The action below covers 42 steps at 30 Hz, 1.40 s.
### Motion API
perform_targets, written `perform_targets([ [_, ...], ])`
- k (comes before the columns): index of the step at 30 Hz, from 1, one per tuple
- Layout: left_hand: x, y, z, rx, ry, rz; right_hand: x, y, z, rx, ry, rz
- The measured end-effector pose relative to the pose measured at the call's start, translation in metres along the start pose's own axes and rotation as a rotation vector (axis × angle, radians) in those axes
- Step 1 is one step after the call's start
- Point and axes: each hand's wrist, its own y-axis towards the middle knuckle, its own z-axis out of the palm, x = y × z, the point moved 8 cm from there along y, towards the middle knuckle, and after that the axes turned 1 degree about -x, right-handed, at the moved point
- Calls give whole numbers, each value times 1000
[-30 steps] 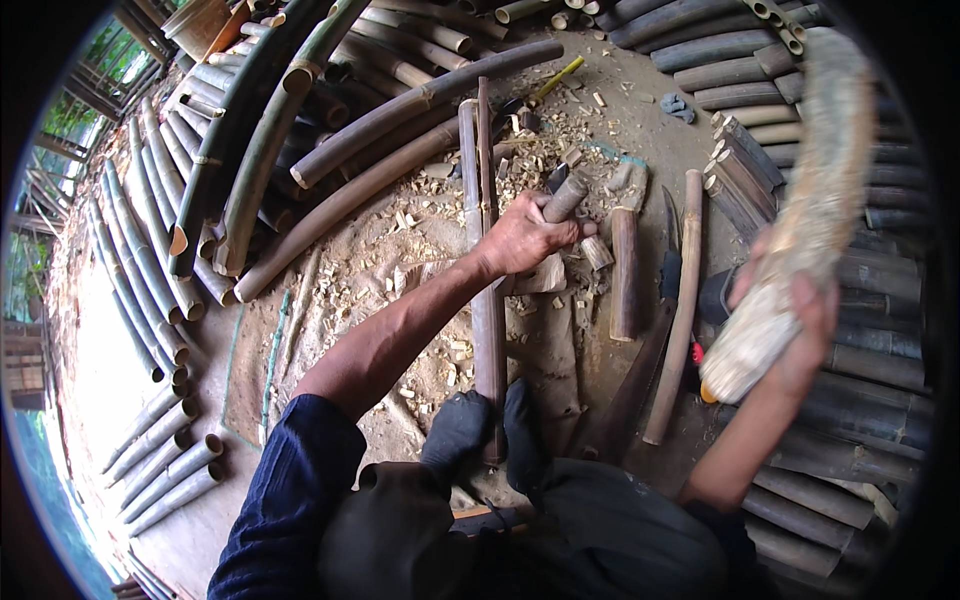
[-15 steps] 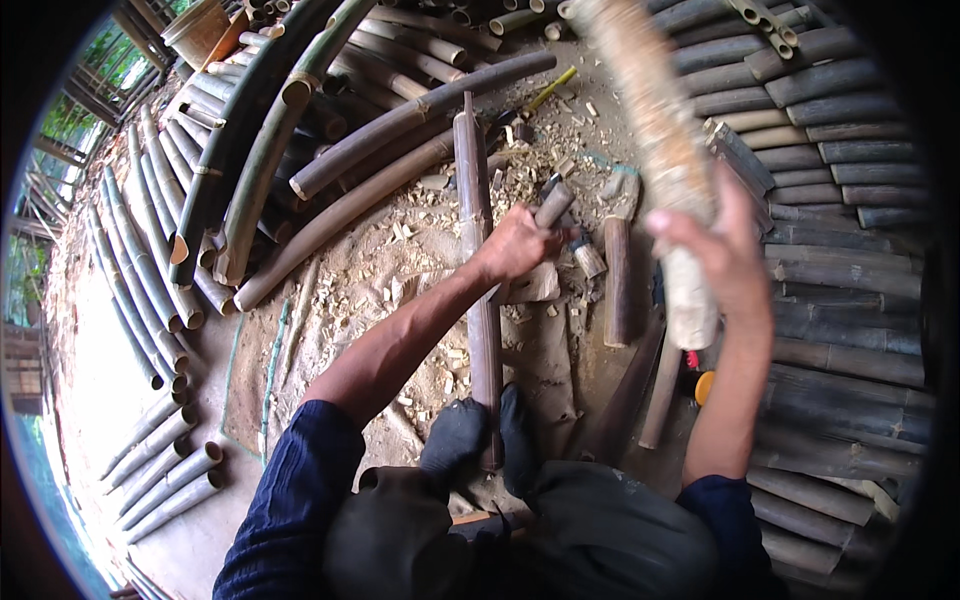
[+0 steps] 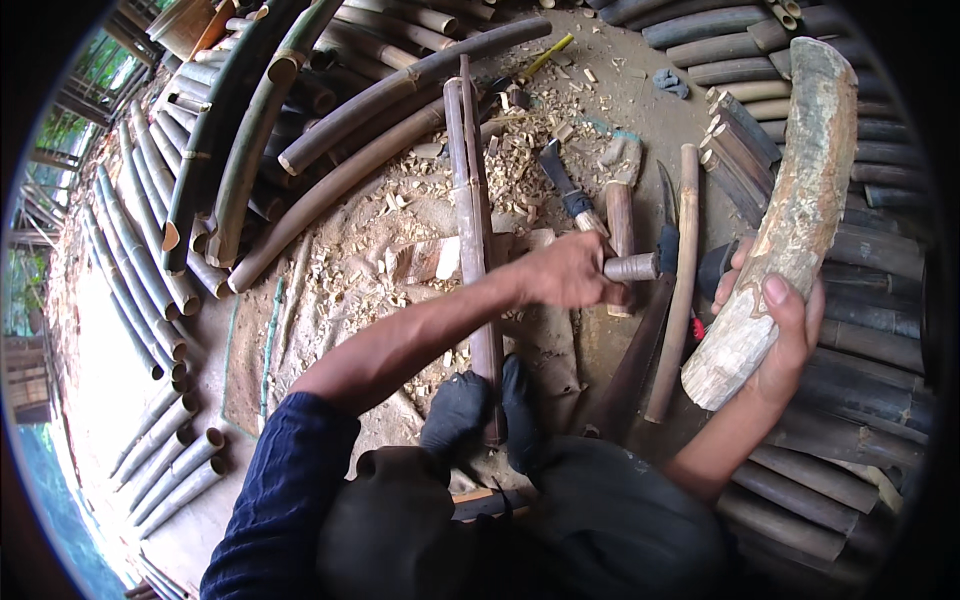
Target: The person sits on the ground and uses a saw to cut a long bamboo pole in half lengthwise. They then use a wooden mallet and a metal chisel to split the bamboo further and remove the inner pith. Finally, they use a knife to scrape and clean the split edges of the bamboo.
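Note:
My left hand (image 3: 562, 272) is closed around a short round-handled tool (image 3: 632, 268), whose grey-brown butt sticks out to the right. The rest of that tool is hidden by the fist. In my right hand (image 3: 790, 330) is a thick, pale log (image 3: 790, 200) with patchy bark, gripped near its lower end and tilted up to the right. A dark bamboo pole (image 3: 465, 200) lies lengthwise in front of me, split along part of its far length. Its near end rests between my two dark-covered feet, and my left forearm crosses above it.
A hatchet-like blade with a wrapped handle (image 3: 565, 180), a short bamboo piece (image 3: 620, 225) and a long thin bamboo stick (image 3: 678, 290) lie right of the pole. Wood chips (image 3: 520, 150) litter the ground. Cut bamboo is stacked along both sides (image 3: 850, 390).
The log has swung down and right, from raised and blurred to held still at the right. My left hand has moved right and nearer with the tool, off the pole.

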Motion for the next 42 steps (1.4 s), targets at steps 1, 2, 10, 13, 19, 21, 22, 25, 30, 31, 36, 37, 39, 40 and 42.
perform_targets([
  [1,-42,-17,0,-80,50,-22,0,-3,-2,-22,2,15],
  [2,-37,-24,3,-57,-128,-177,3,-6,0,-30,10,28],
  [10,29,-43,-19,-307,-454,-254,-18,-9,18,106,-8,80],
  [13,24,-43,-17,-312,-470,-238,-21,-11,20,129,8,109],
  [19,25,-43,-14,-288,-408,-199,-25,-10,15,126,12,128],
  [21,24,-42,-12,-273,-356,-162,-19,-8,11,108,-27,108],
  [22,22,-43,-12,-277,-337,-131,-15,-8,10,103,-42,100],
  [25,21,-50,-14,-288,-358,-130,0,10,1,60,-62,-29],
  [30,24,-51,-17,-301,-301,-198,-74,13,45,446,-414,-131],
  [31,19,-52,-12,-309,-292,-181,-82,10,60,601,-546,-157],
  [36,30,-65,-22,-360,-320,-271,-44,41,60,517,-302,-29],
  [37,30,-64,-23,-360,-304,-261,-25,50,46,412,-276,9],
  [39,28,-58,-20,-351,-274,-238,-9,63,19,226,-231,-32],
  [40,28,-57,-20,-353,-256,-226,-10,68,13,153,-206,-114],
  [42,31,-58,-18,-351,-358,-230,-60,44,20,336,-223,71],
])
